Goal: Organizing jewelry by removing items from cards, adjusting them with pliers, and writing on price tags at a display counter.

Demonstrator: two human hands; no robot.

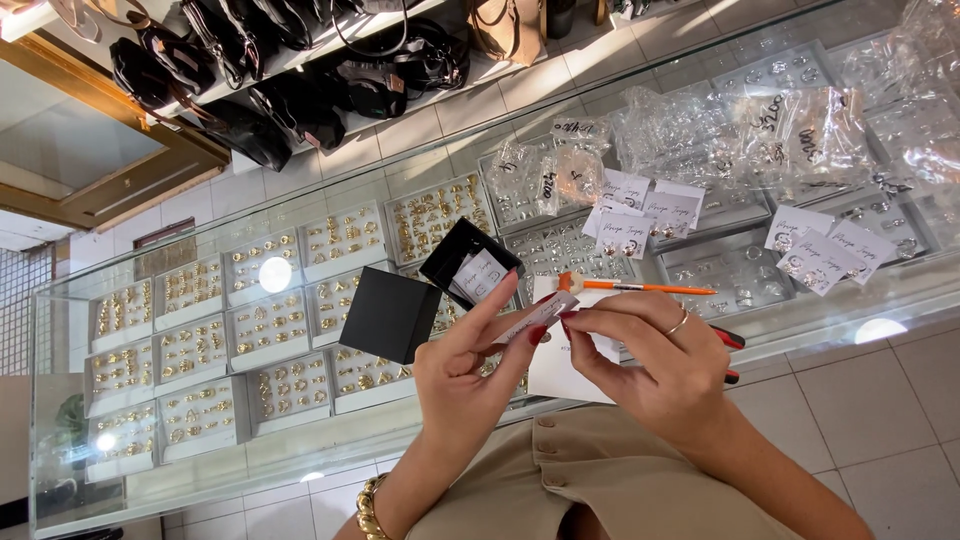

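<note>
Pinching a small card over the glass counter

Head view: both hands meet above the near edge of the glass display counter (150,470). Left hand (470,375) is partly open, fingers stretched up, thumb and forefinger tips pinching one end of a small white card strip (540,315). Right hand (655,355) is curled, fingertips closed on the strip's other end, ring on one finger. Strip's long axis runs slantwise, low at the left hand, rising toward the right; it sits between the two hands, touching both, neither clearly nearer. Under the hands a white paper sheet (560,375) lies on the counter's near edge. Just beyond the right hand, an orange-handled brush (640,287) lies on the glass, handle pointing to the right edge, apart from the fingers. Left of the hands, a black box lid (388,315) and an open black box (468,262) with a white card inside rest on the glass, near the left fingertips. Trays of gold rings (260,330) fill the case's left part; bagged earrings (760,130) pile at the far right corner.
</note>
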